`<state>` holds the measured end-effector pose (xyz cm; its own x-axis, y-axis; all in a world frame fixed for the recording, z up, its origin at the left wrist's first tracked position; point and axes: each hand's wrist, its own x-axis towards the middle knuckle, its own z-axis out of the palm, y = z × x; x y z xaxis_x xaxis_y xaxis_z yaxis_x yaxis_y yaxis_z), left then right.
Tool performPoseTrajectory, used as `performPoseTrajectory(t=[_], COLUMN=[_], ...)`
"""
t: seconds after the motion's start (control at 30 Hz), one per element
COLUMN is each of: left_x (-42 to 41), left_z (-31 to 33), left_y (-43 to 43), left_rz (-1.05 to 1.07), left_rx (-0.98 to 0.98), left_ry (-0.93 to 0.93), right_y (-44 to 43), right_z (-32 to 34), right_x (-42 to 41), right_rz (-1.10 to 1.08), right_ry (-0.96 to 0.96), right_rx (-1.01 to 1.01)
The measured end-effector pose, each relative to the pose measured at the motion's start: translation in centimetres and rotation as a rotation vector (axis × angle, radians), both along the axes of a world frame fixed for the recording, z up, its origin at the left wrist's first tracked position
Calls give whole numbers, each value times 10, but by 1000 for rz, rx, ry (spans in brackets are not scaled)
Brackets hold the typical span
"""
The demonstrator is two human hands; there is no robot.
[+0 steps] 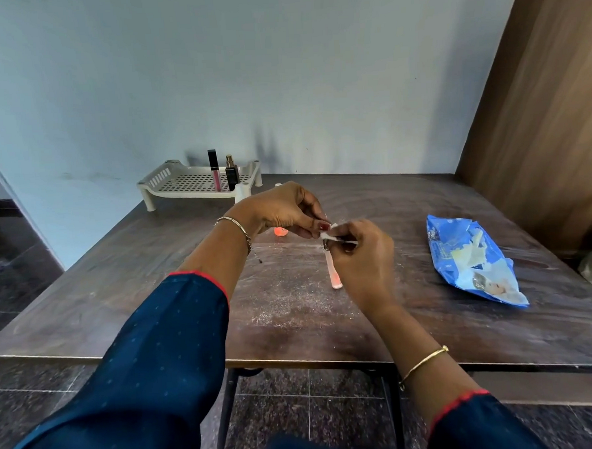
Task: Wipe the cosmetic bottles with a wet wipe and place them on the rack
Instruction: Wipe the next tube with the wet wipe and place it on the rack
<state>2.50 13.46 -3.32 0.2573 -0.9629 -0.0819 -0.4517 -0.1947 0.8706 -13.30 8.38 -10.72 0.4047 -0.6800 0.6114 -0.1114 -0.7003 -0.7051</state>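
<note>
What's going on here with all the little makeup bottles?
A person is cleaning a pink tube with a wet wipe. The right hand holds the tube's top end, and the left hand pinches the wipe against it. A pink gloss and a black bottle already stand on the white rack. A small orange thing sits on the table, and the blue wipe pack lies to the right.

Soft dim daylight (edges fisheye-bent), sharp.

Wooden table [120, 302]: rack [183, 195], wipes pack [474, 259], orange bottle [280, 232].
</note>
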Motion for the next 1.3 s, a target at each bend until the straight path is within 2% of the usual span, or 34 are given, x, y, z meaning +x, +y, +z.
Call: performPoseTrajectory(t=[0.13, 0.33, 0.43, 0.53, 0.67, 0.77, 0.9, 1.03, 1.3], left_x=[-2, 2, 2, 3, 4, 5, 9, 20, 26], left_z=[-1, 3, 6, 6, 6, 5, 2, -1, -8], left_y=[-3, -4, -4, -3, -2, -1, 5, 15, 27], left_rz=[-12, -18, -32, -36, -46, -58, -72, -76, -49], left_rx=[-3, 43, 57, 59, 52, 37, 1, -5, -18], left_ry=[-3, -31, -47, -48, -57, -94, -150, -174, -134], right_y=[1, -4, -4, -2, -1, -4, -1, -3, -7], right_z=[-14, -39, -46, -40, -14, 5, -3, -19, -31], right_x=[-4, -18, -22, -22, -14, -3, 2, -4, -19], right_rz=[-16, -15, -14, -7, 68, 105, 109, 128, 40], right_ry=[-27, 253, 320, 278, 89, -41, -88, 40, 382], right_rx=[6, 69, 102, 163, 271, 254, 243, 320, 177])
